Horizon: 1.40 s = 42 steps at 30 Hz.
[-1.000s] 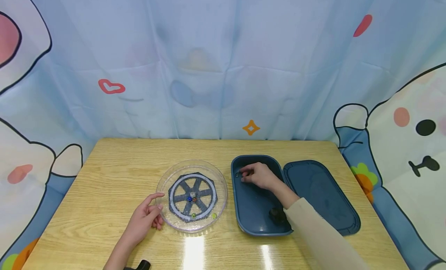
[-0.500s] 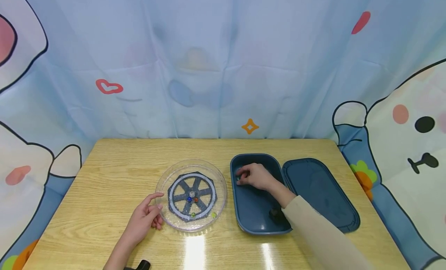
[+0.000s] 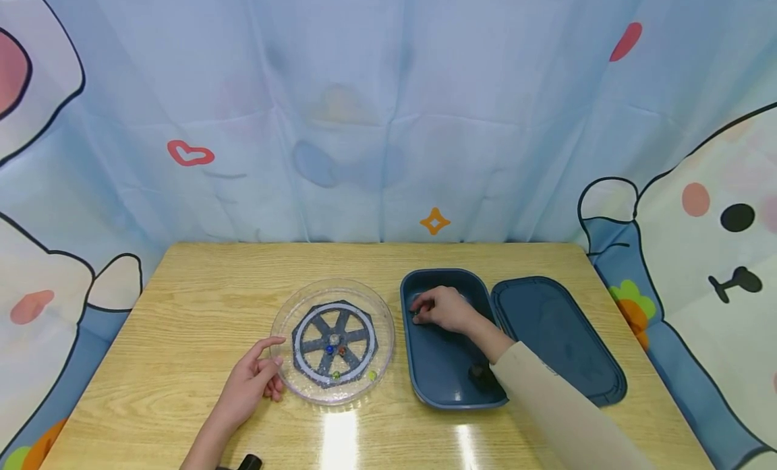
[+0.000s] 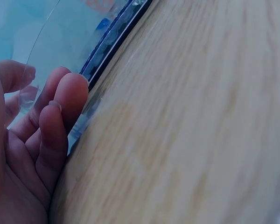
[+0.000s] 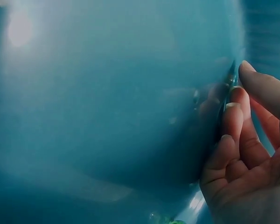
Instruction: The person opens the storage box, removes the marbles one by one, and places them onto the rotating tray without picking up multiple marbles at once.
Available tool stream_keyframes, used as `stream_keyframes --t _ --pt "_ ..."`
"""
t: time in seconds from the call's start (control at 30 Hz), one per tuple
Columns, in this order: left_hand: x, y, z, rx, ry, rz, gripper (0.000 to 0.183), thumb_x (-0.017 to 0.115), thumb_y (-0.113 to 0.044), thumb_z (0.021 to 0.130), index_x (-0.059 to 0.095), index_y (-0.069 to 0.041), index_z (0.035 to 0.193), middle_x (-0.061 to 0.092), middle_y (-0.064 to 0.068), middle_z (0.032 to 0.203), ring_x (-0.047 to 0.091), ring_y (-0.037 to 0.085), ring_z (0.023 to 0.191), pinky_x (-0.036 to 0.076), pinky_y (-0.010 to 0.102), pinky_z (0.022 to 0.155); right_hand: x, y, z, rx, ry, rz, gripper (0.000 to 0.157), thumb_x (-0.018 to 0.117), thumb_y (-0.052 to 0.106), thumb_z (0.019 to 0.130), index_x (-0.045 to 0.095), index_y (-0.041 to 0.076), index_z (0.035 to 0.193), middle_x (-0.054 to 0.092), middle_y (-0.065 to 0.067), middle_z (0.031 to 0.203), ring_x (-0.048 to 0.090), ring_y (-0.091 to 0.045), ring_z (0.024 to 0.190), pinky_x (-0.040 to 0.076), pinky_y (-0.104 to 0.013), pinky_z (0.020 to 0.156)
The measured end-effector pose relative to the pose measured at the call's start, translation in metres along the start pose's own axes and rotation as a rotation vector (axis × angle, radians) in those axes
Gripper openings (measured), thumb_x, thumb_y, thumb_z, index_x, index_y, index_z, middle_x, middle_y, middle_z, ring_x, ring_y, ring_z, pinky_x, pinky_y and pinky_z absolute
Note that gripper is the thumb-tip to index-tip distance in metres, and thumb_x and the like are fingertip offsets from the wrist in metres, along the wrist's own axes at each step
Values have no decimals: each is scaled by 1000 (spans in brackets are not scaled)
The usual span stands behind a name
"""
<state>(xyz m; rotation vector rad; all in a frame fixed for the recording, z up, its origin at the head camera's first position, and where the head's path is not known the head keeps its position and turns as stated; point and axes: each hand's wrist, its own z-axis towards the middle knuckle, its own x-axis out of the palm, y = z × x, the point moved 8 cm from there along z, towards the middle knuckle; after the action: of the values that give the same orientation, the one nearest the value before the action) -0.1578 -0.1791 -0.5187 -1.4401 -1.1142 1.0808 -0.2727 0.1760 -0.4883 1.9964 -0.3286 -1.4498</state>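
In the head view my left hand [image 3: 250,382] is at the left rim of a clear round dish [image 3: 384,301]. Its index finger reaches over the rim, the thumb lies against the wall, and the other fingers curl below. Inside the dish are a dark six-spoked wheel shape [image 3: 313,344], a blue marble [image 3: 330,349], an orange-brown marble [image 3: 342,351] and two yellow-green marbles [image 3: 372,375]. Deep in a dark blue tub [image 3: 443,389], my right hand [image 3: 447,309] pinches a small dark marble [image 5: 232,78] by the left wall. The fingertips mostly hide it.
A matching blue lid [image 3: 558,335] lies to the tub's right. The wooden table [image 3: 206,301] ends at a patterned blue curtain [image 3: 340,119] behind. A black wrist device [image 3: 481,374] hangs over the tub under the right arm, another [image 3: 250,462] by the left wrist.
My right fingers have drawn together on the small marble in the tub and lowered slightly toward its left wall. The left hand and the dish have stayed in place.
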Motion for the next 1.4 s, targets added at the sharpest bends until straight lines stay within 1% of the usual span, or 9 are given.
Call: stream_keyframes --t 0.17,0.37,0.57,0.67,0.8,0.97,1.17,1.27,1.4 --pt "0 1 -1 3 4 -6 38 54 -12 104 48 -7 141 60 18 70 60 20 53 57 33 52 -2 2 -2 -5 9 14 11 79 17 87 77 13 98 64 7 73 55 -12 67 47 -28 64" --pt "0 1 -1 -11 -7 -1 38 55 -12 103 49 -8 141 60 19 70 60 21 53 56 33 52 -5 5 -4 -8 15 24 10 79 17 87 77 14 97 65 7 78 56 -12 69 47 -29 64" --pt "0 2 0 -9 -1 -9 38 55 -13 104 48 -8 141 60 19 70 60 20 53 57 33 52 -10 11 -6 -22 14 33 8 75 13 90 77 13 98 70 5 92 60 -10 74 51 -29 65" --pt "0 2 0 -1 6 -9 39 55 -14 104 47 -8 142 61 18 70 60 20 53 57 33 52 -15 14 -9 -30 14 41 11 72 10 91 77 12 101 72 5 96 63 -9 79 53 -29 67" --pt "0 2 0 4 7 -8 39 55 -14 104 47 -7 142 61 18 70 60 20 53 57 34 53 -22 19 -14 -40 -2 48 12 73 12 91 77 12 102 71 5 93 64 -10 80 54 -30 68" --pt "0 3 1 0 1 -10 38 55 -13 104 48 -8 141 60 18 70 60 21 53 57 33 52 -34 26 -20 -59 -43 68 14 74 15 91 76 12 104 67 5 88 62 -12 77 53 -31 66" --pt "0 5 1 -1 3 -16 39 55 -13 104 47 -8 142 60 17 70 60 21 53 57 33 52 -47 43 -27 -117 -91 87 18 73 18 92 75 10 108 65 3 89 60 -15 80 52 -35 68" --pt "0 4 1 1 2 -13 39 55 -13 103 48 -8 141 60 17 70 60 20 53 57 33 52 -50 51 -30 -140 -110 109 18 73 18 92 74 10 108 65 3 89 61 -16 81 53 -35 70" --pt "0 3 1 2 4 -11 39 55 -13 104 48 -8 141 61 18 70 60 21 53 57 33 52 -49 64 -32 -167 -119 140 16 73 18 93 74 12 108 66 3 90 61 -16 82 53 -35 70"
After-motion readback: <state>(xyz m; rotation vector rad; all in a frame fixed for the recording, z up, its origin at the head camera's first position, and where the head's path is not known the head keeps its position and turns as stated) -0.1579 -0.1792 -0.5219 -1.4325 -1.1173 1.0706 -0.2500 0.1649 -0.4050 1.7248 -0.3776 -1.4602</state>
